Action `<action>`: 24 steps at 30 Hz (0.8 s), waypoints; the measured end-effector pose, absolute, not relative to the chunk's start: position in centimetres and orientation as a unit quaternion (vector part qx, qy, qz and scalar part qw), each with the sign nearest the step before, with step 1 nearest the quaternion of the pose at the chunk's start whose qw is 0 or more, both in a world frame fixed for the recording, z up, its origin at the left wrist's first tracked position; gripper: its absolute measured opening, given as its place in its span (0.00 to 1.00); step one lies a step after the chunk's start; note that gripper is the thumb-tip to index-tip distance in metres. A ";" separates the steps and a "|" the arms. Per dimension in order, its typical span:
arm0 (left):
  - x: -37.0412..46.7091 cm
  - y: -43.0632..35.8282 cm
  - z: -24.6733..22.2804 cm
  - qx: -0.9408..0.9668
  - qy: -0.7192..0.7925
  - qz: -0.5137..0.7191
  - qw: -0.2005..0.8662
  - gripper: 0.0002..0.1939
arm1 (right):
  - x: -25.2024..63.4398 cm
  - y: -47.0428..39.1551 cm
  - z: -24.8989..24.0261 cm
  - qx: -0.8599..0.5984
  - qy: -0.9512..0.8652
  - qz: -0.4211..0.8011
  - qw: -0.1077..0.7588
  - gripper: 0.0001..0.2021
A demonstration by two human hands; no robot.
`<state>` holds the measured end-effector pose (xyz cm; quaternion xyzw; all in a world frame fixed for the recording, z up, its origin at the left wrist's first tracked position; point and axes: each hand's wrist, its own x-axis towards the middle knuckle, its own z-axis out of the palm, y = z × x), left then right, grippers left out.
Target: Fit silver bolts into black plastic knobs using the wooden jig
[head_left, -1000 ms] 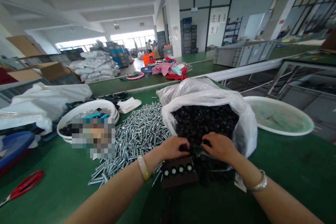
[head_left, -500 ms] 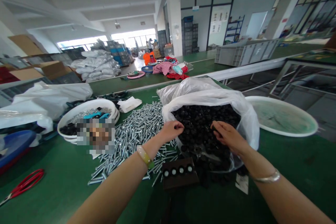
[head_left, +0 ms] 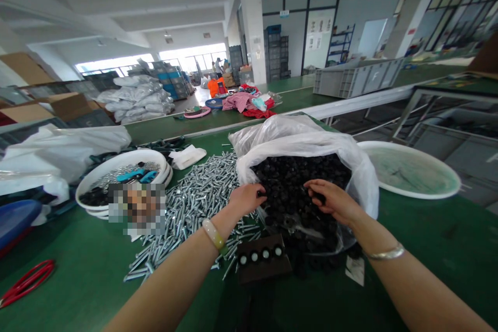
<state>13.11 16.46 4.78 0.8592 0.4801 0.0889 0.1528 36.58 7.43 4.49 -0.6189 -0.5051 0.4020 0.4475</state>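
Pinching what looks like a small black piece (head_left: 259, 193), thumb against forefinger, the left hand (head_left: 246, 200) is at the left edge of an open plastic bag (head_left: 362, 187). Its grip is nearly closed, with the other fingers curled in. The right hand (head_left: 330, 200) reaches over the bag's contents with its fingers bent and a small gap between thumb and fingertips; this grip is dark inside, and one cannot tell whether it holds a piece or only shows the black behind it.

The bag lies on the green counter (head_left: 89, 275), its mouth turned toward the person and filled with loose black parts (head_left: 288, 174), some spilling out at the near side. Just in front sits a dark brown block (head_left: 264, 271) bearing a row of four round black parts with pale centres (head_left: 265, 253), below and between the two hands. A heap of metal bolts (head_left: 202, 192) spreads left of the bag, some under the left forearm. A white tub (head_left: 82, 203) stands beyond the heap's left side, red-handled scissors (head_left: 27, 282) lie at the far left, and a shallow round white tray (head_left: 414, 171) rests right of the bag.
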 end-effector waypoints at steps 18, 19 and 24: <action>10.5 13.2 6.8 0.834 0.418 0.212 0.292 0.14 | 33.2 6.1 5.6 -0.658 -0.717 0.096 0.209 0.13; 9.9 12.2 7.2 0.827 0.410 0.234 0.306 0.14 | 32.4 5.6 6.3 -0.628 -0.713 0.169 0.263 0.14; 8.4 6.1 8.8 0.841 0.332 0.340 0.258 0.18 | 27.3 3.2 8.1 -0.491 -0.591 0.528 0.363 0.19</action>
